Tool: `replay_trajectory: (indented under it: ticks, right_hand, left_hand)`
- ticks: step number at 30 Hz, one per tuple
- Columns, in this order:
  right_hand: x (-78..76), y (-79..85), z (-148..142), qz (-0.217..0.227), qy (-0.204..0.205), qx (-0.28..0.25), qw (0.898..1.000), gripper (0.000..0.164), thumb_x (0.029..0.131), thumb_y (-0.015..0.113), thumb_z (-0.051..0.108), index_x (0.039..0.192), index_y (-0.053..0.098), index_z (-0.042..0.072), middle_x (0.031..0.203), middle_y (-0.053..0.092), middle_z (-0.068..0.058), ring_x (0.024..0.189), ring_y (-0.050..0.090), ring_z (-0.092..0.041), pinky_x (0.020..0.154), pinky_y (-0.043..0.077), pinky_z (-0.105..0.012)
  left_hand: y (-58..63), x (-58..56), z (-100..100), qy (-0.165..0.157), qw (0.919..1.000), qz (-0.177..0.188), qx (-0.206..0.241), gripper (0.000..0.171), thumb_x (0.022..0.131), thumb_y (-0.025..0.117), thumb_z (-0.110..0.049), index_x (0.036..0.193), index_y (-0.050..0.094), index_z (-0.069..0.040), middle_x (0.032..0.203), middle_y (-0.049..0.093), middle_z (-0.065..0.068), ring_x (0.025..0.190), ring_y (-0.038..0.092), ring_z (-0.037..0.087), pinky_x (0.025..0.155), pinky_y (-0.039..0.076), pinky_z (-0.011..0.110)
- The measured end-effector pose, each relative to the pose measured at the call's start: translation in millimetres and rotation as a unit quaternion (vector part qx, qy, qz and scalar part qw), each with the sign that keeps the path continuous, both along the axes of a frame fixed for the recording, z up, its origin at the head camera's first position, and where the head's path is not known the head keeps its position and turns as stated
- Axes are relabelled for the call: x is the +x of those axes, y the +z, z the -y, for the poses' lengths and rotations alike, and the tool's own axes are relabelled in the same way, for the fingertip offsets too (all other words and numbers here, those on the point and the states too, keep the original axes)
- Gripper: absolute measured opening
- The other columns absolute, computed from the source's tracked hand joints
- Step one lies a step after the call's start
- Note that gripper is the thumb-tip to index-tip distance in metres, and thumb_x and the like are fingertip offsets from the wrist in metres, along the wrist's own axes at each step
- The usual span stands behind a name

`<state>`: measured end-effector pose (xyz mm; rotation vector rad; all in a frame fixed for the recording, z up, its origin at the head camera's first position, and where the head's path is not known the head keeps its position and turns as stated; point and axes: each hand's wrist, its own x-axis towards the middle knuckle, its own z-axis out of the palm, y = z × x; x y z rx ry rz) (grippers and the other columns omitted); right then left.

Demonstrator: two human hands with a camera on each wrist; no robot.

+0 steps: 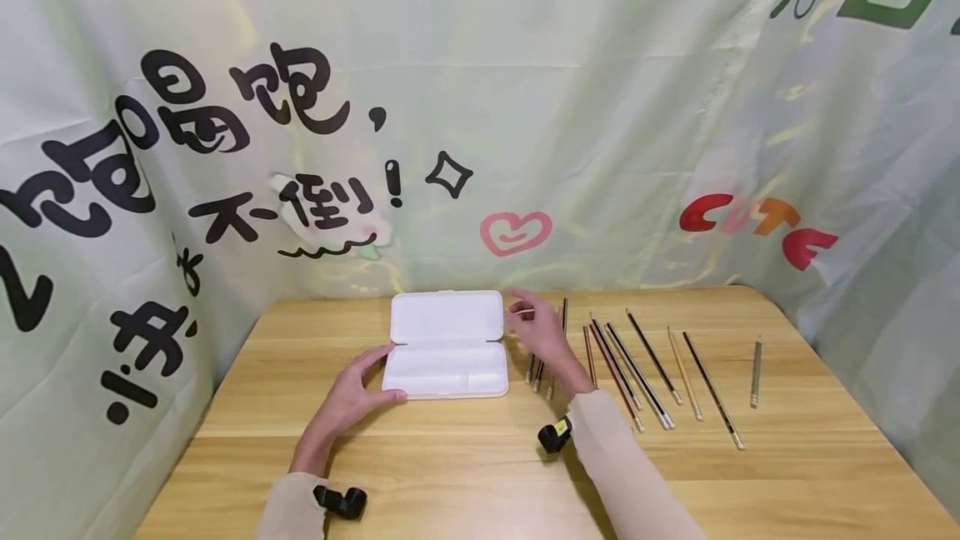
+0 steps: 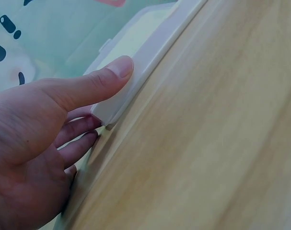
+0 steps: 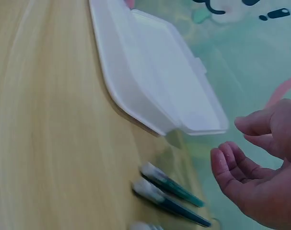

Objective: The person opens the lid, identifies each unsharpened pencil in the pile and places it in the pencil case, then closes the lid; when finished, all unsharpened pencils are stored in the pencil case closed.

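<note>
A white pencil case (image 1: 446, 372) lies on the table with its lid (image 1: 447, 317) raised at the back; its tray with compartments faces up. My left hand (image 1: 352, 394) grips the case's left end. In the left wrist view the thumb (image 2: 107, 81) lies over the front rim, with the other fingers at the end wall. Beside the lid's right edge is my right hand (image 1: 540, 327), fingers loosely bent and nothing between them. The right wrist view shows a gap between that hand (image 3: 265, 163) and the lid (image 3: 183, 81). Several pencils (image 3: 167, 199) lie below it.
Several more pencils (image 1: 633, 377) in dark, red and plain wood colours lie spread to the right of the case. A short grey pencil (image 1: 756, 369) lies farthest right on the wooden table (image 1: 465, 465). A printed cloth (image 1: 600, 148) hangs behind the table and along its sides.
</note>
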<state>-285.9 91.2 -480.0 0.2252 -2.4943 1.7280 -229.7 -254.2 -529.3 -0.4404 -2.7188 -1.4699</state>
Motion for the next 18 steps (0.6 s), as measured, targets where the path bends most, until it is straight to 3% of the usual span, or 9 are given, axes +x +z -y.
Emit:
replay_trajectory:
  ticks: [5,13,18]
  right_hand:
    - [15.8,10.0,-20,-0.001,0.014,0.009,1.0,0.042,0.102,0.064,0.008,0.143,0.058,0.004,0.119,0.064,-0.022,0.107,0.063,-0.037,0.082,0.057,-0.041]
    - [48.5,26.9,-66,-0.049,0.008,0.042,0.998,0.038,0.103,0.062,0.01,0.141,0.059,0.006,0.116,0.066,-0.02,0.101,0.065,-0.036,0.071,0.054,-0.03]
    - [67.6,33.9,-93,-0.069,-0.004,0.052,0.996,0.037,0.104,0.062,0.013,0.141,0.059,0.007,0.116,0.066,-0.019,0.1,0.066,-0.036,0.073,0.055,-0.027]
  left_hand:
    - [-2.9,1.0,0,0.002,0.9999,0.01,-0.006,0.089,0.078,0.091,-0.037,0.153,0.05,-0.012,0.157,0.043,0.018,0.146,0.034,0.044,0.117,0.024,0.066]
    - [-0.8,1.3,-1,0.003,0.9999,0.01,0.0,0.088,0.078,0.091,-0.036,0.153,0.05,-0.012,0.158,0.043,0.018,0.146,0.034,0.044,0.117,0.024,0.067]
    - [-0.2,0.8,0,0.0,1.0,0.003,0.005,0.087,0.078,0.091,-0.034,0.152,0.05,-0.012,0.157,0.043,0.019,0.146,0.035,0.045,0.116,0.025,0.068]
